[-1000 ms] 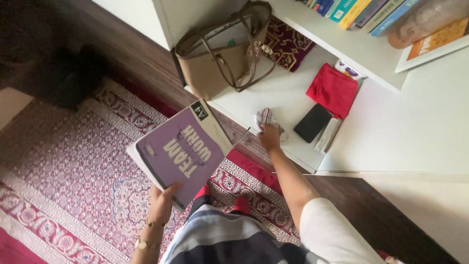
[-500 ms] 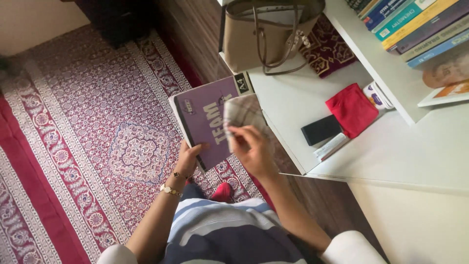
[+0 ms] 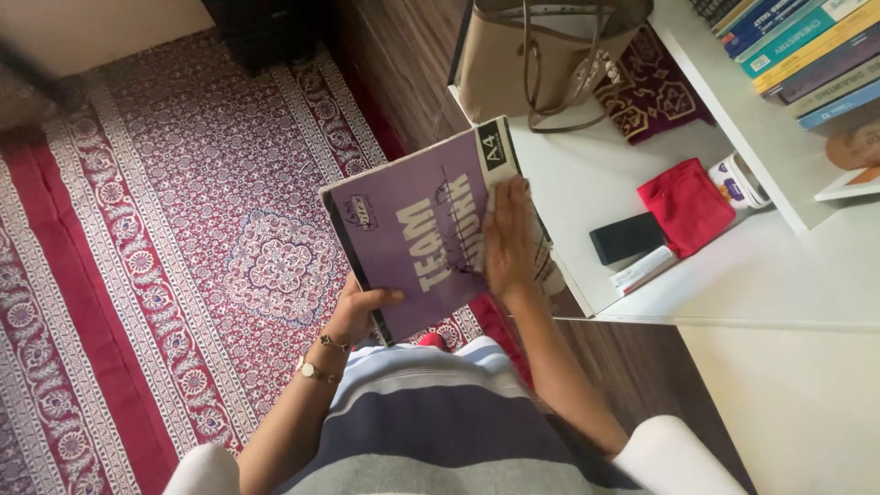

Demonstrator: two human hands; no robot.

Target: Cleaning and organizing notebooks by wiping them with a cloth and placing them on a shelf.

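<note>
My left hand grips the lower edge of a large purple book with pale lettering, held tilted in front of me. My right hand lies flat on the book's cover near its right side, pressing a checked cloth against it. Only a strip of the cloth shows past my fingers. The book overlaps the front corner of a white shelf.
On the white shelf stand a tan handbag, a maroon patterned cloth, a folded red cloth, a black phone and a small white box. Books line the upper shelf. A red patterned rug covers the floor.
My right hand lifted the checked cloth off the shelf, carried it to the purple book and now presses it flat on the cover. The book rose closer to the shelf.
</note>
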